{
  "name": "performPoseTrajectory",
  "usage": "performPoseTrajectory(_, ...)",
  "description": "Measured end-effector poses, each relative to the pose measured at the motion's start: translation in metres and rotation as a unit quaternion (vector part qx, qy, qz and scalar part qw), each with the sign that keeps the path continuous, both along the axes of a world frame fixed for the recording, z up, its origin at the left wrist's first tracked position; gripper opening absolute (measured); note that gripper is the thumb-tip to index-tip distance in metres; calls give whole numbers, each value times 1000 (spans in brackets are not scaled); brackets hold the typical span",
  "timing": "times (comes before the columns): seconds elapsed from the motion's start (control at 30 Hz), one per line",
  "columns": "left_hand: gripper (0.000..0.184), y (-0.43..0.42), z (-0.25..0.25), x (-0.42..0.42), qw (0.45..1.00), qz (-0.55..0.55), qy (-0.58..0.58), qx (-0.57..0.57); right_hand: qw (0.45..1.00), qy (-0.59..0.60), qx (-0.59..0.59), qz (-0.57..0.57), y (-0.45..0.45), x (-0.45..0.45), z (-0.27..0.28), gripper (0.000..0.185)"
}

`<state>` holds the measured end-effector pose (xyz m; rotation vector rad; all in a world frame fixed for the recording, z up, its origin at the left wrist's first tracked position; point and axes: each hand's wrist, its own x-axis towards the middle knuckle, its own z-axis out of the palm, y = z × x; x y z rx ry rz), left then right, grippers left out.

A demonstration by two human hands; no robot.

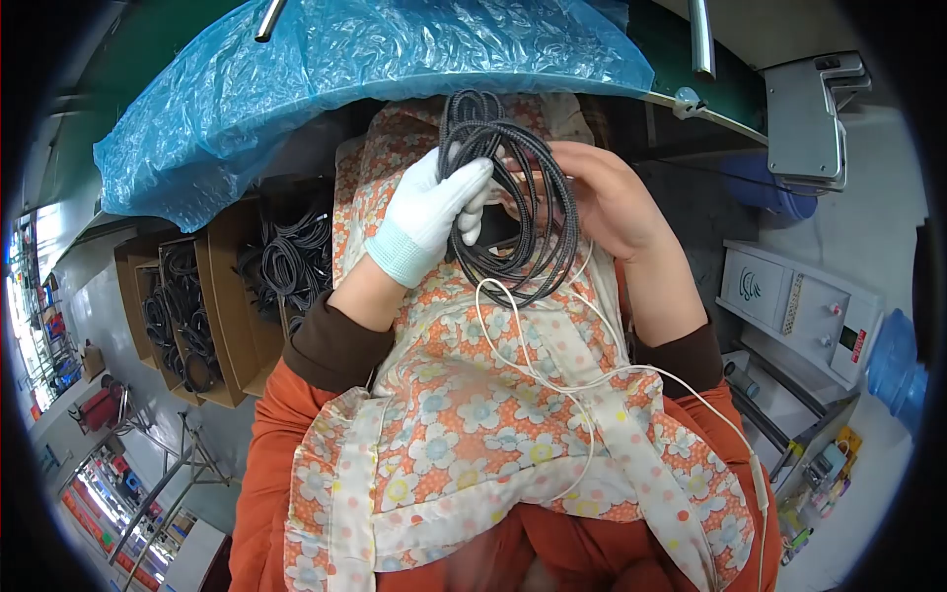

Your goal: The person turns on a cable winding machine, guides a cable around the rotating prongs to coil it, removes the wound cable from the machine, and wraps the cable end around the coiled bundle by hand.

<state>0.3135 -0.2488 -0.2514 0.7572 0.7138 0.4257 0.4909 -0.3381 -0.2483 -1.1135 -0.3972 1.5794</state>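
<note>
A coiled black braided cable (pixel 562 212) is held up in front of my chest, its loops hanging down over the apron. My left hand (pixel 429 212), in a white glove, is closed around the coil's left side, thumb across the front. My bare right hand (pixel 612 197) grips the coil from the right; its fingertips go behind the loops and are partly hidden. A thin white cord (pixel 533 370) runs across the flowered apron (pixel 444 434) below the coil.
Cardboard boxes (pixel 225 296) with several black cable coils (pixel 294 261) stand at the left. Blue plastic film (pixel 375 49) covers the bench edge ahead. To the right are a blue bin (pixel 774 187), a white appliance (pixel 794 306) and a water bottle (pixel 896 370).
</note>
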Motion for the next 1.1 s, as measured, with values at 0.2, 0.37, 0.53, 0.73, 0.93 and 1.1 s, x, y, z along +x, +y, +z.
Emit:
performPoseTrajectory(0.2,12,11,-7,-9,985,-8,-146,-88,999,-28,0,-32,-7,3,19,25)
performPoseTrajectory(0.37,15,7,-3,-7,996,32,-79,15,991,-121,50,16,-11,5,18,22)
performPoseTrajectory(0.53,14,14,11,-11,997,22,-56,49,958,-242,69,140,-16,15,15,39)
performPoseTrajectory(0.73,16,12,10,-2,980,1,83,180,917,-295,259,74,2,5,2,56)
performPoseTrajectory(0.93,16,10,2,15,948,89,91,291,907,-370,201,22,17,-25,8,63)
performPoseTrajectory(1.1,19,5,13,17,980,45,64,184,965,-224,131,20,21,-26,1,51)
